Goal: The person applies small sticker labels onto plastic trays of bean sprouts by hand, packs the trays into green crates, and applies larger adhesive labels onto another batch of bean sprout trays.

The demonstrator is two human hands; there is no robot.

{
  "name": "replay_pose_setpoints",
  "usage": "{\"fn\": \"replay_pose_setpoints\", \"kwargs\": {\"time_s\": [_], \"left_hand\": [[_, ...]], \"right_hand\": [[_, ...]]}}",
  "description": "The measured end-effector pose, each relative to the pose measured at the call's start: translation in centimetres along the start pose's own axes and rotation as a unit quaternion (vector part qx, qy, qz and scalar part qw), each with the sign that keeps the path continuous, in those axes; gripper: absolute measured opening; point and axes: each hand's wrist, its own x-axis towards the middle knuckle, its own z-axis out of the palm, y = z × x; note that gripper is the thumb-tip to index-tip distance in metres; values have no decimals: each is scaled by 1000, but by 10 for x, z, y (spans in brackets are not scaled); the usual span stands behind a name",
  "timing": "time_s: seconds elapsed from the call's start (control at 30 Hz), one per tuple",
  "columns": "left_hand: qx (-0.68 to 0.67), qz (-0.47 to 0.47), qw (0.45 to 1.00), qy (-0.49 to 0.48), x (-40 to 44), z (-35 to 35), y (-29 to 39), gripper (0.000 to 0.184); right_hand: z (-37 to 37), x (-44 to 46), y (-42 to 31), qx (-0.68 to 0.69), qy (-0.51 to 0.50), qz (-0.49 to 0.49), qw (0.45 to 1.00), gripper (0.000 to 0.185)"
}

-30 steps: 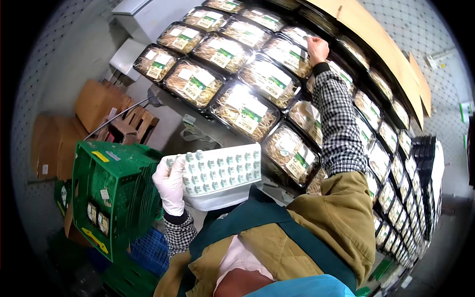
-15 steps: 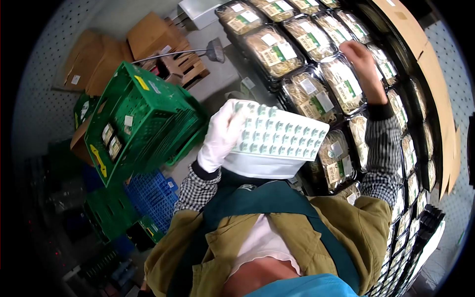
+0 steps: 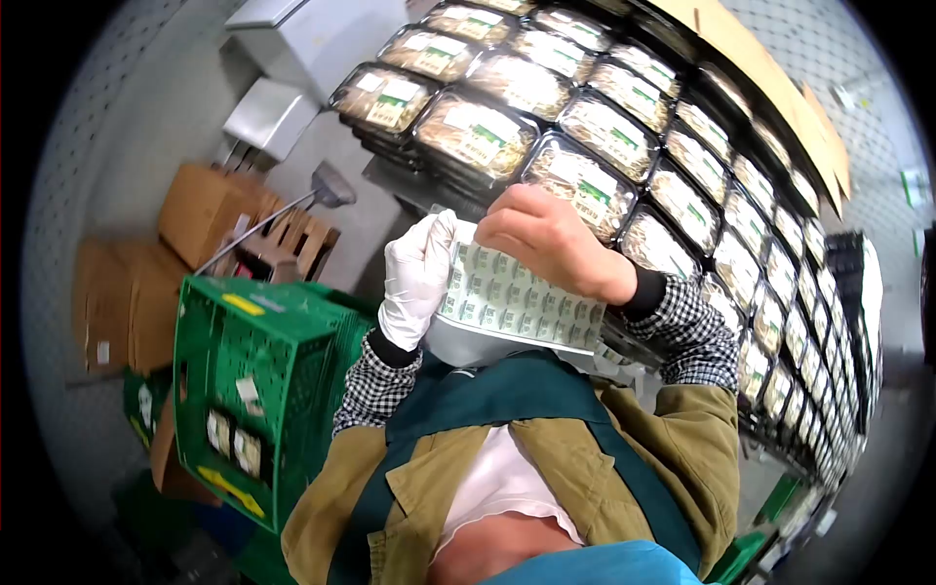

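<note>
My left hand (image 3: 416,278), in a white glove, grips the left edge of a sheet of green-and-white stickers (image 3: 522,300). The bare right hand (image 3: 556,239) is over the sheet's upper edge, its fingers bent together near the top left corner; whether they pinch a sticker is too small to tell. Beneath the sheet hangs a pale white backing. Beyond the hands, black trays (image 3: 478,134) of pale, stringy food under clear film lie in rows, many with white and green labels.
A green crate (image 3: 322,336) with small packs inside stands at the left. Behind it are cardboard boxes (image 3: 200,216), a broom (image 3: 331,185) and wooden pallets. A metal cabinet (image 3: 327,44) is at the top. Cardboard (image 3: 770,78) edges the trays' far side.
My right hand has come back from the trays to the sticker sheet, its fingers now bent together. The left hand still holds the sheet. The camera view has shifted.
</note>
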Motion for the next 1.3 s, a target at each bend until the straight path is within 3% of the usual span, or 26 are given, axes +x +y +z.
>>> {"fn": "replay_pose_setpoints", "kwargs": {"time_s": [0.03, 0.1, 0.13, 0.2, 0.3, 0.43, 0.5, 0.57, 0.63, 0.67, 0.77, 0.83, 0.9, 0.97, 1.03, 1.1, 1.17, 1.23, 1.3], "left_hand": [[-4, -1, 1000, -16, 6, -5, -6, 26], [-32, -37, 998, -50, 13, -16, -11, 26], [-52, -46, 994, -79, 15, -23, -17, 26], [-150, -106, 968, -172, 19, -41, -6, 25], [-189, -148, 948, -212, 22, -62, -5, 31], [-165, -183, 962, -115, 21, -83, -13, 24], [-142, -157, 974, -75, 22, -93, -21, 18], [-148, -161, 975, -46, 25, -101, -22, 17], [-137, -152, 978, -42, 29, -104, -26, 17], [-126, -147, 980, -44, 32, -105, -28, 16], [-102, -130, 983, -75, 39, -102, -34, 15], [-82, -125, 982, -113, 48, -95, -33, 14], [-90, -121, 979, -137, 55, -90, -32, 12], [-86, -125, 975, -162, 58, -90, -34, 12], [-87, -135, 972, -173, 58, -89, -33, 11], [-95, -137, 967, -192, 59, -90, -32, 10], [-91, -143, 963, -210, 60, -93, -39, 11], [-89, -145, 960, -221, 62, -92, -39, 12], [-70, -135, 955, -255, 65, -92, -41, 17]], "right_hand": [[-6, 3, 6, 63, -18, 51, 997, 10], [-19, -2, 57, 188, 122, 197, 954, 10], [-42, 0, 88, 224, 201, 327, 896, 15], [-83, -11, 164, 190, 332, 390, 838, 43], [-104, -57, 298, -85, 366, 405, 834, 57], [-91, -34, 321, -294, 292, 389, 823, 56], [-82, -35, 324, -458, 241, 347, 782, 51], [-94, -41, 315, -492, 198, 342, 776, 49], [-90, -46, 294, -400, 285, 324, 808, 46], [-87, -47, 273, -261, 306, 431, 808, 46], [-58, -46, 213, -8, 364, 519, 773, 48], [-32, -53, 222, -88, 373, 501, 776, 46], [-18, -48, 213, -203, 299, 499, 787, 44], [-24, -44, 210, -353, 188, 514, 759, 48], [-30, -43, 194, -446, 188, 480, 732, 44], [-33, -46, 175, -394, 223, 502, 737, 41], [-22, -63, 160, -346, 260, 464, 773, 28], [-7, -58, 123, -33, 274, 611, 742, 25], [29, -68, 113, -96, 294, 562, 767, 26]]}}
